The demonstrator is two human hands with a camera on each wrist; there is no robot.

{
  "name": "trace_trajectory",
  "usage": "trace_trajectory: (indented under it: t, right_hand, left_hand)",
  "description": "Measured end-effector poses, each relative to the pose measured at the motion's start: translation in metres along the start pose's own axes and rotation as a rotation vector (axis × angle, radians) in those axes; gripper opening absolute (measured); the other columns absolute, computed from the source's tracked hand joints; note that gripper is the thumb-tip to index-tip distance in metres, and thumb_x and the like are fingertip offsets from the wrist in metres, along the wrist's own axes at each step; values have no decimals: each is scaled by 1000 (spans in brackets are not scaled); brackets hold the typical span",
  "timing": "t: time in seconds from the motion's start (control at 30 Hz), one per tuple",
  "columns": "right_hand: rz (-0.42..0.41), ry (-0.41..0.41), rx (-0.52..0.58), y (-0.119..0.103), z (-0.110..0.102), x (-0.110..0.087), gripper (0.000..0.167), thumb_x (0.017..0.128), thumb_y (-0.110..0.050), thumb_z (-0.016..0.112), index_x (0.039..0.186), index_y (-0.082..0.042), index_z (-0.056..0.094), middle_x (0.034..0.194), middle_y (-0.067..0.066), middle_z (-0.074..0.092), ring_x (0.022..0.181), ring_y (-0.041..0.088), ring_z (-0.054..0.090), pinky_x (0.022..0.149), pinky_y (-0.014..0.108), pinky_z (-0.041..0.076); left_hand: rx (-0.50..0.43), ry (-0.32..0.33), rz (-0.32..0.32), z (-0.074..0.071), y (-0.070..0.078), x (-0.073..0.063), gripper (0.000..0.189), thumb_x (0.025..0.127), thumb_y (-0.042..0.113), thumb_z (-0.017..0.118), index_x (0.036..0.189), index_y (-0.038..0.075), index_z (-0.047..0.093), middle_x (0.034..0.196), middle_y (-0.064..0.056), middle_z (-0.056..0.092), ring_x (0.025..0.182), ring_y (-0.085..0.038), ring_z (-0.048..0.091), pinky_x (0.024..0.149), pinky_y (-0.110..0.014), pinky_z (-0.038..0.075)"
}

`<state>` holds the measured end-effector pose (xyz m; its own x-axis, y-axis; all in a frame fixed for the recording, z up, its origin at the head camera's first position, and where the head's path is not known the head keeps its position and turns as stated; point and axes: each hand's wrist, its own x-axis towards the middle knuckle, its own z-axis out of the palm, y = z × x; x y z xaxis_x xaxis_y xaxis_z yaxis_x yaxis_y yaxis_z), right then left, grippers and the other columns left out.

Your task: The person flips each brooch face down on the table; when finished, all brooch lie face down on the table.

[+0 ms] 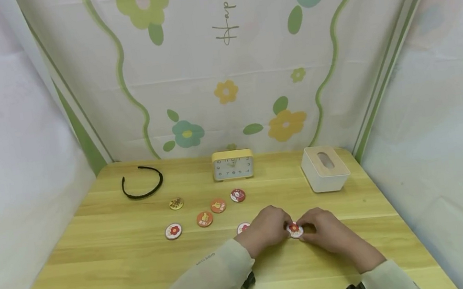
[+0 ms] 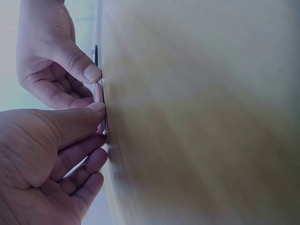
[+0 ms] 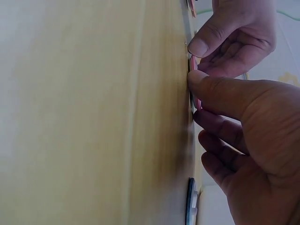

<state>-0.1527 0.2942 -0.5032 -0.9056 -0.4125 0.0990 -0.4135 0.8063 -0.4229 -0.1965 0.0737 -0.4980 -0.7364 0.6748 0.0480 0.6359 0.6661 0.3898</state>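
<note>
Both hands meet at a round white badge with a red flower [image 1: 295, 229], close over the wooden table [image 1: 144, 280]. My left hand [image 1: 270, 226] pinches its left edge with thumb and fingertips. From the other side, the thumb and fingers of my right hand [image 1: 325, 230] grip its right edge. Seen edge-on in the left wrist view, the badge [image 2: 99, 91] is a thin pink-rimmed disc between the fingers. A second white flower badge [image 1: 242, 228] lies beside the left wrist, partly covered by it.
Left of the hands lie another flower badge [image 1: 173, 231], a gold badge [image 1: 176, 204], two orange thumbs-up badges [image 1: 204, 218] and a dark red badge [image 1: 238, 195]. Farther back are a black headband [image 1: 144, 195], a yellow-topped clock [image 1: 233, 165] and a tissue box [image 1: 325, 169].
</note>
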Motion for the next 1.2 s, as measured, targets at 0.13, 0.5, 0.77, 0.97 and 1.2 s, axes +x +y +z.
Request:
trace_trajectory:
  t: [0.13,0.5,0.77,0.97,1.2]
  right_hand:
    - [-12,-15,-7,0,0,0,26,92,-25,89,116,-17,83,117,-5,78,116,24,69,100,51,59]
    - [-31,62,-14,2,-6,-7,19,105,-22,74,120,-23,85,112,-11,81,107,16,73,96,47,61]
    - [81,44,36,4,-3,-4,30,106,-24,72,135,-15,78,116,-5,80,110,19,75,97,51,61]
    - [103,77,108,2,2,0,35,93,-10,87,122,-21,69,113,-9,75,112,15,72,98,43,61]
    - [99,73,65,-4,4,2,32,92,-6,87,115,-20,70,107,-11,72,103,7,70,90,32,62]
  left_hand:
    - [33,-7,17,0,0,0,7,94,22,85,100,25,88,91,17,78,80,-2,59,81,-20,51]
    - [111,16,108,-4,-2,-5,20,110,28,67,113,28,86,111,16,82,101,-3,74,99,-24,56]
    - [39,62,45,-6,2,-3,24,110,17,65,98,23,85,88,13,77,79,-5,63,79,-22,54]
    - [-71,76,-48,-3,3,3,22,108,21,69,92,21,84,78,12,69,69,-5,53,68,-20,46]
    - [-99,57,-105,-4,7,4,15,107,23,72,108,18,85,97,10,80,85,-2,64,80,-21,55]
